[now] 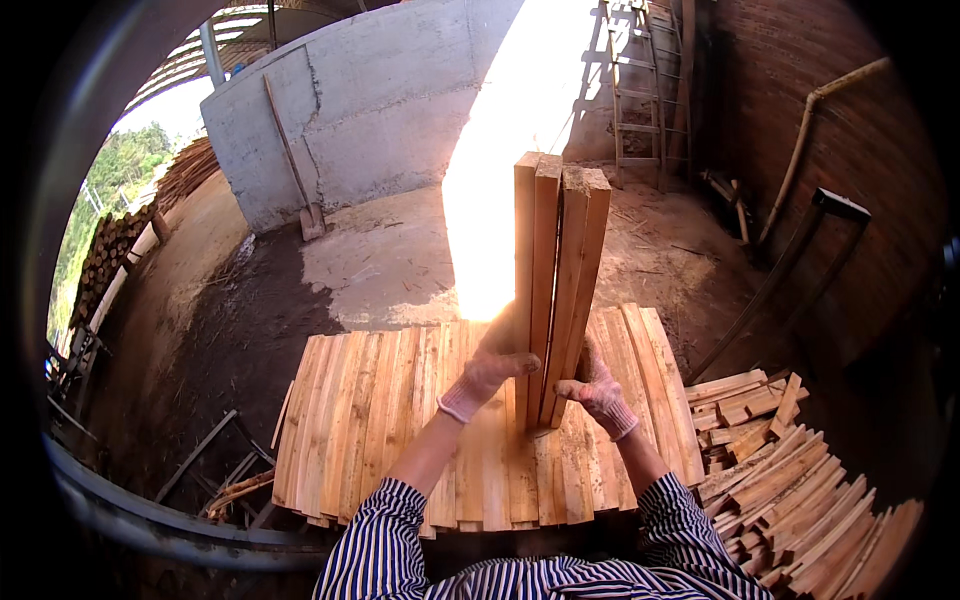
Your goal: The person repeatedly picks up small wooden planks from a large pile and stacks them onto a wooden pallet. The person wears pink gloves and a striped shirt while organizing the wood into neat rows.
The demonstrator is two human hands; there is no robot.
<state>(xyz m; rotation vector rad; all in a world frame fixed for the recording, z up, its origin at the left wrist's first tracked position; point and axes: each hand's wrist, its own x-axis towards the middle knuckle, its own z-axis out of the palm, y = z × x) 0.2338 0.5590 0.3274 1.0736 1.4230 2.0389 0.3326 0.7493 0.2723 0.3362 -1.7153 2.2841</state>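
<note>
A bundle of several wooden boards (570, 270) stands upright on end, with a narrow gap between some of them. My left hand (490, 378), in a pinkish work glove, presses its left side, the thumb lying across the near edges. On the opposite side my right hand (600, 393), in a matching glove, grips the bundle with its thumb in front. The fingers of both hands are partly hidden by the wood. Under the bundle lies a wide layer of boards (370, 420), set side by side and pointing away from me. The bundle's lower end meets this layer.
To the right lies a loose pile of wood offcuts (790, 490), beside a dark metal frame (800, 250). A curved metal rail (180, 520) runs at lower left. Farther off, a shovel (290, 160) leans on a concrete wall (390, 90), and a ladder (637, 100) stands near the brick wall (830, 60).
</note>
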